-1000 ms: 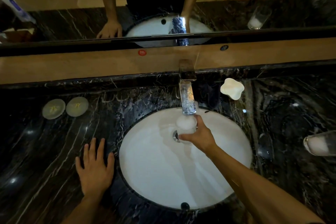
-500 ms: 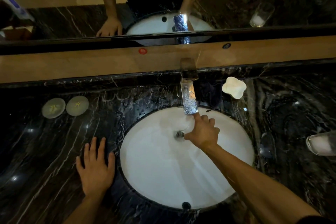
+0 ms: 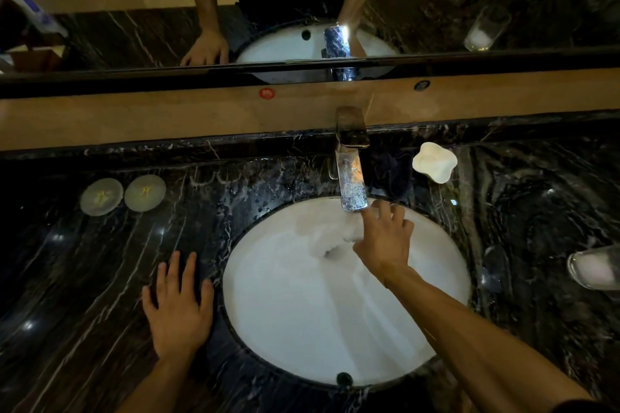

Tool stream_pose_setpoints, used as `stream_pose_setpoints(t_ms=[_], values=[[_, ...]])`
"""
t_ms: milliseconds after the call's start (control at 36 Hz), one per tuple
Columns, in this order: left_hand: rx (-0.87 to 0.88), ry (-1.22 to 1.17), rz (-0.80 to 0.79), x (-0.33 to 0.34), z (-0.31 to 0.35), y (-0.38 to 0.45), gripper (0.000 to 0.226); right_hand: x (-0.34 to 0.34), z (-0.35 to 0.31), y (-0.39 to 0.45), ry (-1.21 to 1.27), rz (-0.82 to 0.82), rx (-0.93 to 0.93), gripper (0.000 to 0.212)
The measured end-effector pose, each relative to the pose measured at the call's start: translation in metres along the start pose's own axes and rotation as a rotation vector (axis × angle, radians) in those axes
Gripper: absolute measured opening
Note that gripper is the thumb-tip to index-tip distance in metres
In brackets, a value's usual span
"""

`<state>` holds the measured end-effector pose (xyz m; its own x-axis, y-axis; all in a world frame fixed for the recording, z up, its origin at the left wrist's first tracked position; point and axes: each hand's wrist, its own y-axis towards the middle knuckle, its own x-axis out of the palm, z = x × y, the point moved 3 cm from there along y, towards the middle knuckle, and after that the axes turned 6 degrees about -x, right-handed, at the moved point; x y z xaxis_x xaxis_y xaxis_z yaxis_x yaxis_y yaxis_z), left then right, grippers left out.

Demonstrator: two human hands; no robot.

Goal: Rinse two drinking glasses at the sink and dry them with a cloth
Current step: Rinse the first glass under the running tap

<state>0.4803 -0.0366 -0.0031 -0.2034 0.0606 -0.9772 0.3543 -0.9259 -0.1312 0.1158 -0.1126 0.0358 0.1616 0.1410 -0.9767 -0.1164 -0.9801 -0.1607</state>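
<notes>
Over the white sink (image 3: 275, 329), my right hand (image 3: 385, 241) grips a clear drinking glass (image 3: 332, 231). The glass is tipped on its side just below the faucet spout (image 3: 352, 188), blurred, with water spilling toward the drain. My left hand (image 3: 177, 305) rests flat, fingers spread, on the dark marble counter (image 3: 84, 278) left of the basin. A second glass (image 3: 593, 266) stands on the counter at the far right edge. A dark cloth (image 3: 392, 171) lies bunched behind the faucet on its right.
A white flower-shaped soap dish (image 3: 434, 162) sits right of the faucet. Two round pale lids (image 3: 100, 196) (image 3: 145, 193) lie at the back left. A wooden ledge (image 3: 167, 114) and a mirror run along the back.
My right hand has turned the glass from upright under the spout to tipped over, and water now pours from it into the basin. My left hand has stayed put.
</notes>
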Motion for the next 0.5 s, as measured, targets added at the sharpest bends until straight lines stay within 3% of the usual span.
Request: stream_pose_setpoints(t_ms=[111, 278, 389, 500], values=[[-0.007, 0.002, 0.000, 0.000, 0.000, 0.000, 0.066, 0.002, 0.006, 0.003, 0.269, -0.044, 0.013, 0.087], [-0.002, -0.008, 0.008, -0.002, 0.002, 0.000, 0.067, 0.007, 0.012, 0.005, 0.927, -0.092, 0.145, 0.084], [-0.002, -0.010, 0.008, -0.003, 0.002, 0.000, 0.067, 0.012, 0.015, 0.005, 0.930, -0.164, 0.175, 0.088], [-0.001, -0.003, 0.005, -0.003, 0.003, -0.001, 0.067, 0.015, 0.012, 0.004, 0.679, -0.290, 0.021, 0.099]])
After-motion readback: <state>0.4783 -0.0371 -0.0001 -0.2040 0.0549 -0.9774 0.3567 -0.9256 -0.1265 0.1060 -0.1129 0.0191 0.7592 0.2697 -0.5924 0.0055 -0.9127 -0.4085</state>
